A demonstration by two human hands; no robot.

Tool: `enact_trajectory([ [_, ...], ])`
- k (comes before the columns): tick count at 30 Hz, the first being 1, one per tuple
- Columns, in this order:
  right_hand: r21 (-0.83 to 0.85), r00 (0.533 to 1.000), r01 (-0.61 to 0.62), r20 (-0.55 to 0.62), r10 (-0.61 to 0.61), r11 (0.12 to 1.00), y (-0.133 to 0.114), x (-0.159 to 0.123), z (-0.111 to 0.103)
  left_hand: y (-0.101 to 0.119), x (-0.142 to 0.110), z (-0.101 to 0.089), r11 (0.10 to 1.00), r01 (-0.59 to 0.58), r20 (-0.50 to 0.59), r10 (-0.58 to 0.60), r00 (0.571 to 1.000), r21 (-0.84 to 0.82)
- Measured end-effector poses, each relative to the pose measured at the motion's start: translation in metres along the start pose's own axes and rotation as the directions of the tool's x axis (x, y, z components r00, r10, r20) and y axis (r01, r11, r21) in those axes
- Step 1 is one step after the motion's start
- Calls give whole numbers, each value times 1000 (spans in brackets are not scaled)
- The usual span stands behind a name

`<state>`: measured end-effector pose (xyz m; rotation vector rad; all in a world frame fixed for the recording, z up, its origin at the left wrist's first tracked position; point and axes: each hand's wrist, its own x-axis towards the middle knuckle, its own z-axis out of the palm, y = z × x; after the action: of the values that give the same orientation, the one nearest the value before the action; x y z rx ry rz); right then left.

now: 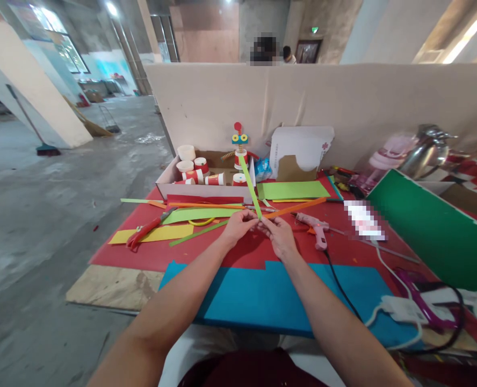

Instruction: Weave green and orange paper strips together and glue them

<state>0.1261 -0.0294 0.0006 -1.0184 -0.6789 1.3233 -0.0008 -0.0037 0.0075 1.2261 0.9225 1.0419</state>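
My left hand (240, 226) and my right hand (277, 231) meet over the red sheet on the table, fingers closed at the place where paper strips cross. A light green paper strip (250, 184) rises from my fingertips toward the box of cups. An orange paper strip (301, 207) runs out to the right from the same spot. Another green strip (198, 234) lies to the left of my left hand. Just right of my right hand rests a pink glue gun (316, 228). Red-handled scissors (147, 228) lie farther left.
A box (210, 192) of paper cups stands at the back, with a cup figure (240, 140) on springs. Green paper sheets (295, 190) lie behind my right hand. A blue sheet (238, 295) covers the front edge. On the right are a green board (435, 231), cables and a power strip (403, 309).
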Motion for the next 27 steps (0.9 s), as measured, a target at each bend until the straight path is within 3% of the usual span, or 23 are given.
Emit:
enact_trajectory([
  [5,-17,997,-38,62,39,999,0,0,-1,2,0,-2,1000,1,15,-1,1000,6],
  [17,-152,1000,-15,1,16,988,1,-2,0,1,-1,-3,997,-65,-48,67,997,29],
  [23,-103,1000,21,22,-19,995,-1,-3,1,1,0,-1,1000,25,17,-25,1000,-13],
  [27,-83,999,-8,48,12,997,-1,-3,0,0,0,-1,1000,16,-6,-16,1000,-6],
])
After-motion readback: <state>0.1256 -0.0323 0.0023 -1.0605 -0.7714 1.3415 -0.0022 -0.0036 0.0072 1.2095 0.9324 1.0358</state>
